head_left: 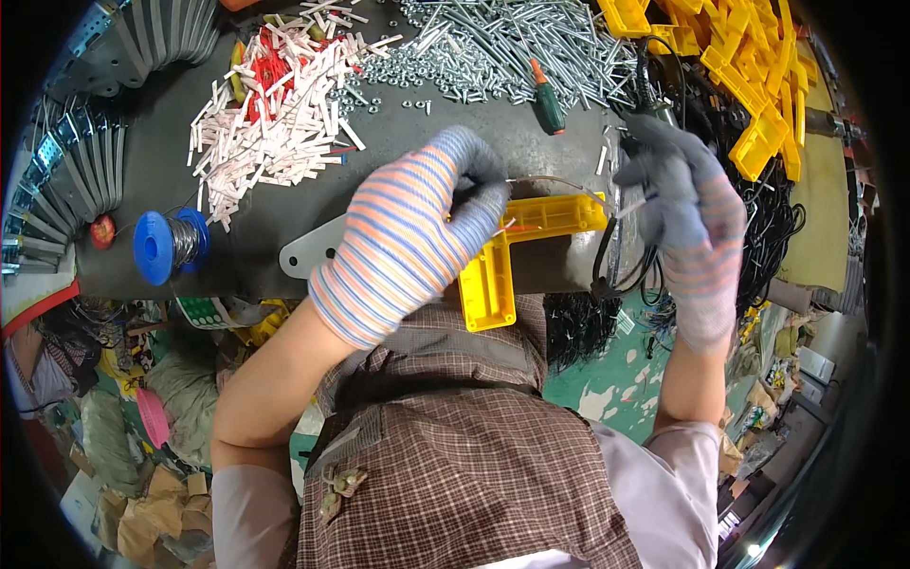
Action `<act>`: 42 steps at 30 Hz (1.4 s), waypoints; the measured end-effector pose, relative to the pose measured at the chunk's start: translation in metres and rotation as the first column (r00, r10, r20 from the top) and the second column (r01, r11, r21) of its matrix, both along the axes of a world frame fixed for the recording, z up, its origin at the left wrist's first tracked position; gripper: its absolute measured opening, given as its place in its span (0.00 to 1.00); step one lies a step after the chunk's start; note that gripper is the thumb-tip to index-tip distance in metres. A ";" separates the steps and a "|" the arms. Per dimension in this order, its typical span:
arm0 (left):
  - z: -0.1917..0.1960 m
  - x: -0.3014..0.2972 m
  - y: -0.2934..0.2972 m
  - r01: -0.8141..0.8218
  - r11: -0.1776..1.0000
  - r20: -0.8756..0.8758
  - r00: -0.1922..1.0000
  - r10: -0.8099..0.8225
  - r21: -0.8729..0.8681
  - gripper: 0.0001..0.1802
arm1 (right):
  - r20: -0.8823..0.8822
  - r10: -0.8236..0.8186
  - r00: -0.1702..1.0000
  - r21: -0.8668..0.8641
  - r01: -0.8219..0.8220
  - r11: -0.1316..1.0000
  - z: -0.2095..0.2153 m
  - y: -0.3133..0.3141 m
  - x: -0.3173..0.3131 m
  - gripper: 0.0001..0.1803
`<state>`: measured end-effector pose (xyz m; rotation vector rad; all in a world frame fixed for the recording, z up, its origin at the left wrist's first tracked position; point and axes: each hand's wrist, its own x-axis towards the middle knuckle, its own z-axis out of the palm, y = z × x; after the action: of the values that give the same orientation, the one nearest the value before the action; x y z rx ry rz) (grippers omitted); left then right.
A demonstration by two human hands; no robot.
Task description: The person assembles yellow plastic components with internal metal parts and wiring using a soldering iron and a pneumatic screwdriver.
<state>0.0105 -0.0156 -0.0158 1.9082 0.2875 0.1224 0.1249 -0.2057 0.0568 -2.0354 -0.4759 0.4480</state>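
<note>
bright, even light | soft shadows | strong fisheye bending, dark rim | perhaps slight blur

Cluttered workshop corner
A dark desk [237, 237] stands over a green painted floor [607, 379], worn in pale patches, with brown sacks [152, 512] piled below.

My left hand [412, 242] covers the near end of the yellow plastic bracket [531, 248], so grip there can't be made out. Thin wire [559, 180] btwn hands too fine to trace. Pile of yellow parts [749, 76] cut off at top edge.
</note>
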 end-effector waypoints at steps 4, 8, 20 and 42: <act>0.007 0.006 0.013 0.071 0.962 -0.116 0.988 -0.104 -0.262 0.09 | -0.417 0.146 0.897 0.311 -0.010 0.950 -0.004 -0.009 -0.019 0.12; 0.007 0.012 0.018 0.097 0.939 -0.158 0.975 -0.157 -0.329 0.10 | 0.531 0.448 0.719 -0.259 -0.365 0.894 -0.038 -0.007 -0.027 0.19; 0.008 -0.025 -0.014 -0.196 0.759 0.314 0.949 -0.012 0.621 0.18 | 0.415 0.436 0.799 -0.152 -0.411 0.899 -0.042 0.005 -0.025 0.09; -0.017 -0.024 -0.026 -0.205 0.904 0.358 0.932 0.063 0.374 0.10 | 0.504 0.683 0.529 -0.612 -0.339 0.714 -0.047 0.008 -0.025 0.13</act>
<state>-0.0139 -0.0414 -0.0332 2.2330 0.1680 0.6442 0.1003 -0.1976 0.0097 -2.4548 -1.6619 0.0846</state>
